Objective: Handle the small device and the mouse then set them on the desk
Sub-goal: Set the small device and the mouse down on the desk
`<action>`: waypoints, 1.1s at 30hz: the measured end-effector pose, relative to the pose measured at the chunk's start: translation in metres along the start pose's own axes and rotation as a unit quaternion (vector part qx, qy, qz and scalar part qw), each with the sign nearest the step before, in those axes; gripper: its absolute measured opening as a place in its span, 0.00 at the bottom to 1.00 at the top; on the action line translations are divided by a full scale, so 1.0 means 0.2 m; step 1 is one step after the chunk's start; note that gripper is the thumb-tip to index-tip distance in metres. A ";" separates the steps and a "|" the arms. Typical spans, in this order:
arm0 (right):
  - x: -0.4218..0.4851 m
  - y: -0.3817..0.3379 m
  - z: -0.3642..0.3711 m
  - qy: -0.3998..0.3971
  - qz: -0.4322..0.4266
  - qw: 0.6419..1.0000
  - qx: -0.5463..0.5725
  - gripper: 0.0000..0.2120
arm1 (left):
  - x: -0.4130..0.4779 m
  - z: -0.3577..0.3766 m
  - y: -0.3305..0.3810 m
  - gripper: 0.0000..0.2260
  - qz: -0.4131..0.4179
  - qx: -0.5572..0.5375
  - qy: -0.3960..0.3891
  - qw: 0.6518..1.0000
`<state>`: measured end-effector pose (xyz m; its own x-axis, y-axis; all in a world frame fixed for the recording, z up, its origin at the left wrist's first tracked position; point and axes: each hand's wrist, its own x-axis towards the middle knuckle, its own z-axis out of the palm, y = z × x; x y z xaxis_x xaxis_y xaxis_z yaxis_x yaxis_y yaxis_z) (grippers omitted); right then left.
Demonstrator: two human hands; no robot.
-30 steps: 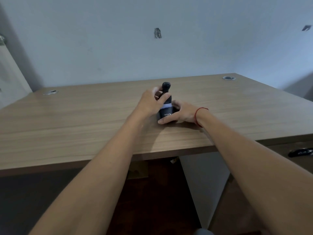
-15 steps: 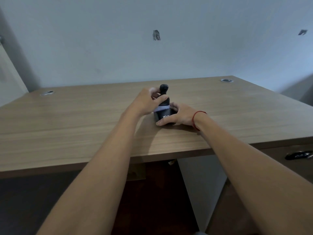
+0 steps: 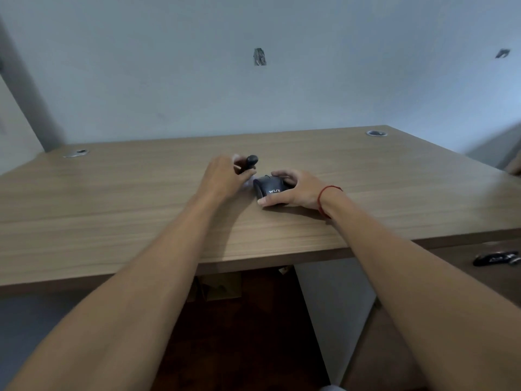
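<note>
A black mouse (image 3: 267, 187) with white lettering rests on the wooden desk (image 3: 141, 210) near its middle. My right hand (image 3: 293, 190) grips it from the right, thumb along its near side and fingers over its far side. Just left of it, my left hand (image 3: 225, 176) is shut on a small black device (image 3: 249, 162) with a rounded top, held upright a little above the desk. Most of the device is hidden by my fingers. The two objects are apart.
Two round metal cable grommets sit at the desk's back corners, one on the left (image 3: 75, 153) and one on the right (image 3: 376, 133). A drawer unit with a dark handle (image 3: 496, 258) stands under the desk on the right. A wall rises right behind the desk.
The device and the mouse were held together as one stack. Now my left hand has taken the device up and to the left, away from the mouse.
</note>
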<state>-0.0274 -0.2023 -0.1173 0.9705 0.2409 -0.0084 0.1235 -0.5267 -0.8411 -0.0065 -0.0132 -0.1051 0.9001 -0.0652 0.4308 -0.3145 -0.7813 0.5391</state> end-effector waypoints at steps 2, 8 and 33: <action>0.01 0.01 0.01 0.015 -0.012 1.000 -0.006 0.45 | -0.04 -0.02 -0.04 0.11 0.016 0.050 0.007 0.999; 0.07 0.00 0.05 0.083 -0.033 0.996 -0.024 0.39 | -0.16 -0.07 -0.10 0.19 0.054 0.067 -0.019 0.996; -0.17 -0.02 0.13 0.045 0.060 0.925 -0.372 0.32 | -0.34 -0.06 -0.05 0.41 -0.132 0.226 -0.144 0.954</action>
<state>-0.0657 -0.1877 -0.1277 0.9956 0.0932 -0.0034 0.0899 -0.9684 -0.2326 -0.0677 0.0063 -0.1306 0.9960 0.0535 0.0721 0.0377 -0.9778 0.2061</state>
